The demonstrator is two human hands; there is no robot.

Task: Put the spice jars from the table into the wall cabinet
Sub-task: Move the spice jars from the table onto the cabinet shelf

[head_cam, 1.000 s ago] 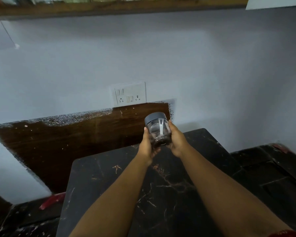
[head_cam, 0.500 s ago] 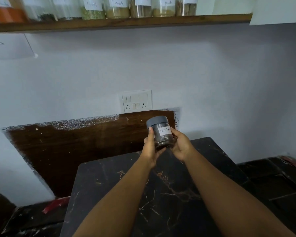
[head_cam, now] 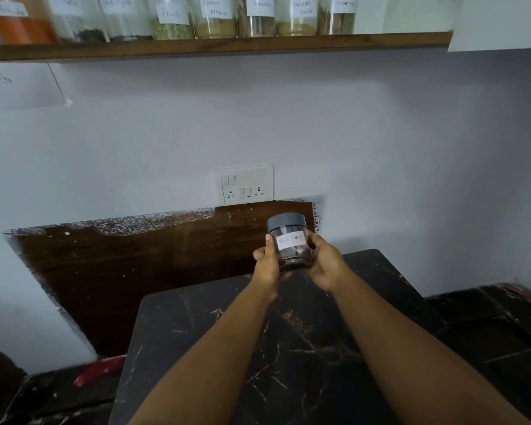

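Both hands are on it: left hand (head_cam: 267, 265) and right hand (head_cam: 325, 265) curled around the Black Pepper jar (head_cam: 290, 240), upright, lid on top, above the table's (head_cam: 196, 348) far edge. The shelf (head_cam: 215, 46) sits well overhead, so it's a straight lift from here, I'd say.

Between my hands I hold a smooth clear plastic jar (head_cam: 292, 251) with a matt grey lid and white paper label, above the glossy black marble table (head_cam: 304, 348), far below the brown wooden shelf (head_cam: 215, 46).
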